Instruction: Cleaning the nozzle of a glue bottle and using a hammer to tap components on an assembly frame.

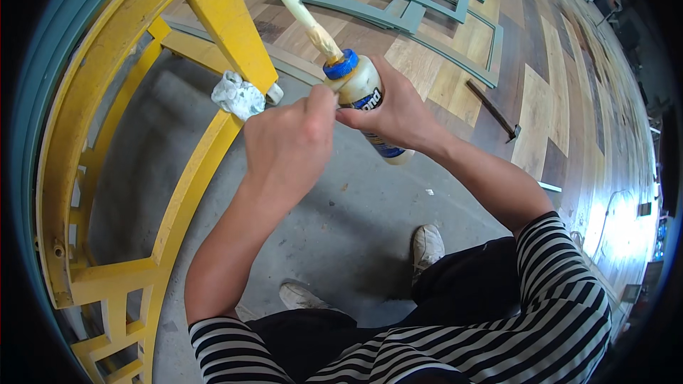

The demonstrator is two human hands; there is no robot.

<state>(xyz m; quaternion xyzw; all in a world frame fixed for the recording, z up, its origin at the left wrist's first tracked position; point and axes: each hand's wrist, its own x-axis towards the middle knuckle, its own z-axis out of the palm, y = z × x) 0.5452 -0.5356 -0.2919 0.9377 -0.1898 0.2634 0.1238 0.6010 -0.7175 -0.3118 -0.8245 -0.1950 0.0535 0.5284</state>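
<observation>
The broad surface of mixed light and dark wood planks (537, 99) spreads away on the right, with the grey concrete floor (398, 199) below the person. On the left stands a curved, yellow-painted frame (231, 25), and flat grey-green rectangular frames (413, 18) lie on the planks ahead.

The right hand (398, 110) is clamped around a cream squeeze bottle with a blue label (361, 85), thumb on the near side. The left hand (292, 135) is at the bottle's upper left, its fingers curled inward; their tips are hidden, so I cannot tell whether they close on the bottle or on something thin. The bottle is in the air between the yellow frame and the planks, tilted, base toward the lower right.

A dark-handled hammer (494, 110) lies on the planks, well apart from the work. A crumpled white wad (238, 94) rests on the yellow frame, near the left hand.

A firm grip low on the bottle, without squeezing, should serve best: pressure could push the contents up. The blue collar (341, 64) is worth steadying against twist. The long pale nozzle (299, 14) looks crusted near its base, so gentle force there seems wise.
</observation>
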